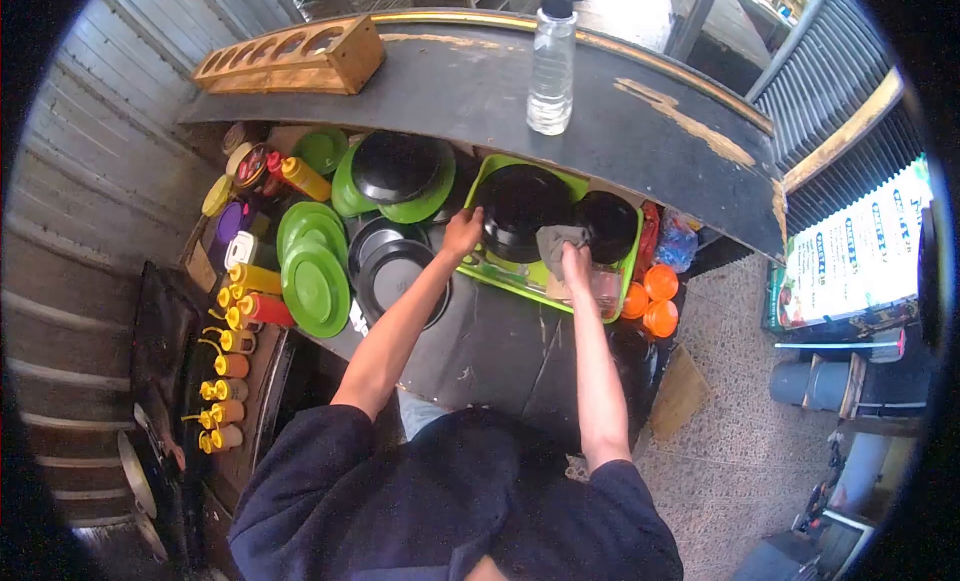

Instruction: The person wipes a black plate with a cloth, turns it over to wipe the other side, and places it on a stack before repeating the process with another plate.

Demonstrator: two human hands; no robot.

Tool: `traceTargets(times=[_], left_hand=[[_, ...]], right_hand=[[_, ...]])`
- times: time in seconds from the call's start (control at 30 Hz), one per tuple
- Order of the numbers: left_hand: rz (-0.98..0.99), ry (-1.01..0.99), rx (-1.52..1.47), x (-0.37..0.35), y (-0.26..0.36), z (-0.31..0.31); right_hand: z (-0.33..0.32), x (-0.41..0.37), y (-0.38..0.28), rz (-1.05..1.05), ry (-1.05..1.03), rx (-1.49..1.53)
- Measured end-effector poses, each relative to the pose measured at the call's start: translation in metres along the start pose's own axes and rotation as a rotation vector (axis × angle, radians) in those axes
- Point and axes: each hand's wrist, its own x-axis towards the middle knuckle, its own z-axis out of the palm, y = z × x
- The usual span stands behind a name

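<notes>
**Both hands at the green tray**

A dark counter (500,351) carries a green tray (500,281) at its far edge, under a raised shelf (480,81). Green plates (313,271) are stacked toward the counter's left edge. A large black bowl (520,209) sits in the tray's left end. The left hand (462,231) curls its fingers on the bowl's left rim. The right hand (575,264) is closed around a grey cloth (558,239) just beside the bowl's right side.
</notes>
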Motion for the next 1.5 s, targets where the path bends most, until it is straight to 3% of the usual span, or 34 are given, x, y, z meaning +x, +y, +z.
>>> traceTargets(times=[0.03, 0.07, 0.13, 0.2, 0.23, 0.27, 0.3, 0.33, 0.37, 0.4, 0.43, 0.47, 0.5, 0.57, 0.8, 0.83, 0.97, 1.03, 1.13, 1.2, 1.23, 1.37, 1.5], left_hand=[[0.069, 0.004, 0.038, -0.005, 0.002, -0.006], [0.133, 0.011, 0.081, -0.012, 0.002, -0.017], [0.219, 0.085, -0.135, -0.026, -0.002, -0.040], [0.279, 0.118, -0.088, -0.054, -0.002, -0.083], [0.243, 0.173, -0.071, -0.081, 0.013, -0.101], [0.325, 0.247, 0.018, -0.073, -0.023, -0.121], [0.244, 0.290, 0.081, -0.082, -0.038, -0.138], [0.239, 0.356, 0.142, -0.097, -0.048, -0.152], [0.192, 0.437, 0.235, -0.106, -0.064, -0.163], [0.111, 0.442, 0.295, -0.117, -0.071, -0.171], [0.098, 0.479, 0.386, -0.123, -0.086, -0.177], [0.090, 0.517, 0.476, -0.125, -0.098, -0.181], [0.093, 0.516, 0.479, -0.129, -0.101, -0.182], [-0.057, 0.441, 0.577, -0.136, -0.105, -0.187], [-0.140, 0.437, 0.603, -0.128, -0.112, -0.187], [-0.134, 0.435, 0.602, -0.128, -0.109, -0.188], [-0.113, 0.425, 0.624, -0.129, -0.104, -0.190], [-0.107, 0.430, 0.627, -0.126, -0.108, -0.194], [-0.152, 0.432, 0.612, -0.126, -0.108, -0.197], [-0.081, 0.465, 0.549, -0.135, -0.106, -0.198], [-0.101, 0.398, 0.429, -0.135, -0.107, -0.203], [0.049, 0.435, 0.298, -0.189, -0.093, -0.176], [-0.014, 0.221, 0.145, -0.243, -0.101, -0.115]], right_hand=[[-0.002, 0.004, 0.003, 0.051, 0.053, -0.164], [-0.001, 0.007, 0.014, -0.028, 0.045, -0.039], [0.001, 0.000, 0.014, -0.003, 0.055, 0.196], [0.010, -0.008, 0.016, -0.044, 0.001, 0.523], [0.019, -0.020, 0.014, -0.034, -0.007, 0.528], [0.027, -0.037, 0.010, 0.079, -0.074, 0.613], [0.031, -0.050, 0.009, 0.191, -0.138, 0.696], [0.043, -0.044, 0.057, 0.251, -0.338, 0.772], [0.057, -0.094, -0.017, 0.272, -0.362, 0.617], [0.070, -0.108, -0.021, 0.266, -0.455, 0.486], [0.098, -0.102, 0.038, 0.113, -0.537, 0.447], [0.111, -0.115, 0.044, 0.145, -0.511, 0.315], [0.133, -0.110, 0.090, 0.137, -0.519, 0.234], [0.146, -0.130, 0.086, 0.150, -0.529, 0.133], [0.157, -0.152, 0.038, 0.245, -0.570, -0.195], [0.150, -0.161, 0.015, 0.235, -0.550, -0.165], [0.154, -0.166, 0.021, 0.185, -0.525, -0.055], [0.150, -0.168, 0.001, 0.254, -0.525, -0.095], [0.156, -0.164, 0.022, 0.232, -0.520, -0.007], [0.152, -0.164, 0.034, 0.192, -0.490, 0.076], [0.147, -0.165, 0.038, 0.149, -0.461, 0.160], [0.086, -0.174, 0.043, 0.187, -0.508, 0.352], [-0.001, -0.202, 0.061, 0.275, -0.404, 0.421]])
